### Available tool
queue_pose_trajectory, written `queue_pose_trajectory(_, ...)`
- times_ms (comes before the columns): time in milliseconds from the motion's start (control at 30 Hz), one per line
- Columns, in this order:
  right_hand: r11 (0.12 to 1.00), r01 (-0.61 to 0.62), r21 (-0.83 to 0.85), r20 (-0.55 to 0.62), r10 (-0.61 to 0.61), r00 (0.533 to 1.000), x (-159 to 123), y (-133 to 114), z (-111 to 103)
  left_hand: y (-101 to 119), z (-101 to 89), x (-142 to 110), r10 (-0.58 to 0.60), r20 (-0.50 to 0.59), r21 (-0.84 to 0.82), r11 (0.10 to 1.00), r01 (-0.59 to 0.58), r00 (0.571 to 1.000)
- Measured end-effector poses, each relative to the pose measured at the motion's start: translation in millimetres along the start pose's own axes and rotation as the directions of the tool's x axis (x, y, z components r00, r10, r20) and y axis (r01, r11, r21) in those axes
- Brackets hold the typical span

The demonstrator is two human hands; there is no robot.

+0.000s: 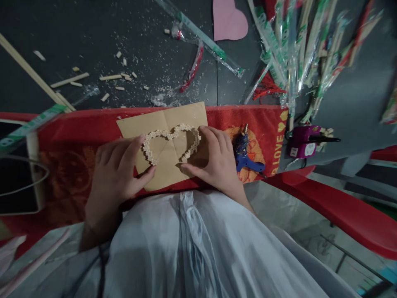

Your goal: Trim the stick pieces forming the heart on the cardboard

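Note:
A heart outline made of small pale wooden pieces [171, 133] lies on a folded sheet of brown paper [186, 116] on a red surface. My left hand [116, 174] rests on the paper's left part, thumb and fingertips touching the heart's left side and lower tip. At the right, my right hand [214, 159] has its fingers curved against the heart's right edge and its thumb pressing near the lower right. Both hands press down with fingers apart; neither lifts anything.
A blue glue gun [243, 155] lies just right of my right hand. A purple tool [302, 140] sits further right. Wrapped chopstick packets [294, 45], a pink paper heart [228, 18], cut wood bits [110, 77] and crumbs cover the dark floor beyond. A phone [15, 174] lies left.

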State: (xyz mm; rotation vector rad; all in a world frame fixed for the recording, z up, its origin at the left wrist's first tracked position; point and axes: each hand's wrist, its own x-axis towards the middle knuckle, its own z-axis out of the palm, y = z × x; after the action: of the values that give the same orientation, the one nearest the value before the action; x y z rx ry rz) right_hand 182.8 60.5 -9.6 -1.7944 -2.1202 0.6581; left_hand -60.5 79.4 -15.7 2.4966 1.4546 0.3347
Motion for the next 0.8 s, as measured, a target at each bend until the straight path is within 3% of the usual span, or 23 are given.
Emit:
queue_pose_trajectory(233, 1.000, -0.022, -0.007, -0.064, 0.021, 0.998, 0, -7, 11, -2, -0.8, -2, 0.003, 0.063, -0.020, 1.000, -0.002, 0.998)
queue_pose_trajectory(367, 1.000, -0.019, -0.024, -0.063, 0.018, 0.998, 0, -9, 13, 0, -3.3, 1, -0.071, 0.149, -0.051, 0.995, 0.080, 0.986)
queue_pose_trajectory(467, 0.999, 0.002, -0.034, -0.050, -0.003, 0.999, -1, -7, 12, 3, -4.0, 3, -0.106, 0.146, -0.049, 0.992, 0.114, 0.984)
queue_pose_trajectory(800, 0.997, 0.061, -0.044, 0.013, -0.060, 0.998, 0, -3, 3, 0, -0.4, -2, -0.067, 0.109, -0.036, 0.997, 0.071, 0.992)
